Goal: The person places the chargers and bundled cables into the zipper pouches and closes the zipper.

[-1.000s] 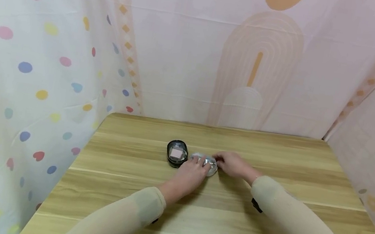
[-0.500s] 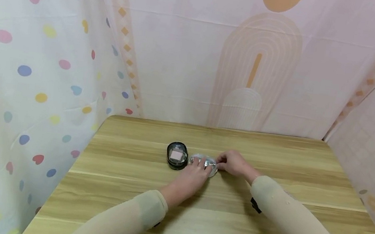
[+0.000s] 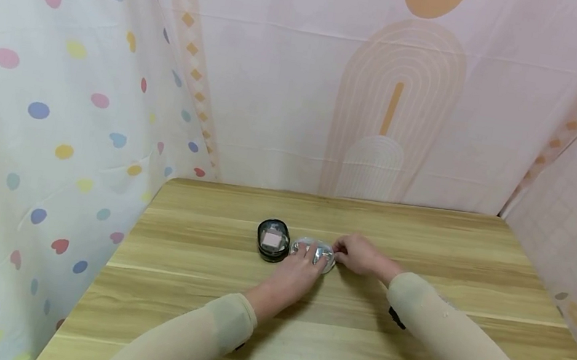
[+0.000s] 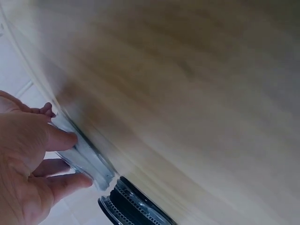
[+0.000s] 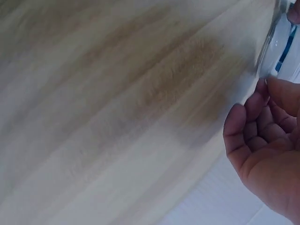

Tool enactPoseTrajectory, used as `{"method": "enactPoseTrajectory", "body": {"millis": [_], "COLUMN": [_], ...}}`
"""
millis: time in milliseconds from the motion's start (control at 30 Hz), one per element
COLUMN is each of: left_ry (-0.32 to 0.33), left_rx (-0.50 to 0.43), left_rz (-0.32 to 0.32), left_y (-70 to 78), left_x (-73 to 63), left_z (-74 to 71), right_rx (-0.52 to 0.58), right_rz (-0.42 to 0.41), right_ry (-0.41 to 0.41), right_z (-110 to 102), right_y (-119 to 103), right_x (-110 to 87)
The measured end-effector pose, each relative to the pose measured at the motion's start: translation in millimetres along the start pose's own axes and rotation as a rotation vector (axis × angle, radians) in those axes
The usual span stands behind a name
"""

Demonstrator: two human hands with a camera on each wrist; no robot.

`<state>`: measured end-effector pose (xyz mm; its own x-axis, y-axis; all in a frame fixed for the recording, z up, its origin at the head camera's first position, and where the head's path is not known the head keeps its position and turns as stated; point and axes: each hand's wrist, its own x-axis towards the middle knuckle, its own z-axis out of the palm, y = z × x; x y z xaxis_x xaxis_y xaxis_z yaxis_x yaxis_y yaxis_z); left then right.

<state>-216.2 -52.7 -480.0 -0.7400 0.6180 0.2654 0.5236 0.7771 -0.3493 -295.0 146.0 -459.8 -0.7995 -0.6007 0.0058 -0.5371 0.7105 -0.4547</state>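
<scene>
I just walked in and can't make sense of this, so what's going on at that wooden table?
A person in beige sleeves is working with both hands on a small clear plastic case lying on the wooden table. The left hand grips the case from the near side, fingers and thumb on its edges. The right hand touches its right end with curled fingers. Just to the left sits a small black oval case with something pinkish showing inside. The clear case's contents cannot be made out.
</scene>
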Motion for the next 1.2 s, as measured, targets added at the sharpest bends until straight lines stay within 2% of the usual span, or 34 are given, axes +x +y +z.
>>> {"method": "enactPoseTrajectory", "body": {"millis": [100, 167, 267, 400, 500, 633, 833, 1200], "left_ry": [0.056, 0.069, 0.055, 0.035, 0.044, 0.059, 0.074, 0.011], "left_rx": [0.038, 0.053, 0.060, 0.063, 0.057, 0.044, 0.049, 0.010], "left_rz": [0.011, 0.016, 0.022, 0.027, 0.027, 0.031, 0.048, 0.030], "left_y": [-1.4, -2.6, -3.9, -4.7, -5.2, -6.4, -7.9, -6.8], "left_x": [-0.4, 0.3, 1.2, 0.9, 0.3, -0.3, 0.4, 2.4], "left_z": [3.7, 5.1, 5.3, 3.3, 3.1, 3.1, 2.3, -0.1], "right_rx": [-0.097, -0.115, -0.104, -0.108, -0.122, -0.107, -0.098, -0.124], "right_rz": [-0.019, -0.011, 0.006, -0.019, -0.056, -0.064, -0.068, -0.101], "right_ry": [0.009, 0.020, 0.027, 0.056, 0.098, 0.125, 0.136, 0.115], "right_z": [0, 1, 2, 3, 2, 0, -3, -4], "right_y": [-4, -5, -4, 0, 2, 5, 11, 13], "right_x": [-0.2, 0.1, 0.3, -0.3, -1.3, -3.2, -4.4, -6.0]}}
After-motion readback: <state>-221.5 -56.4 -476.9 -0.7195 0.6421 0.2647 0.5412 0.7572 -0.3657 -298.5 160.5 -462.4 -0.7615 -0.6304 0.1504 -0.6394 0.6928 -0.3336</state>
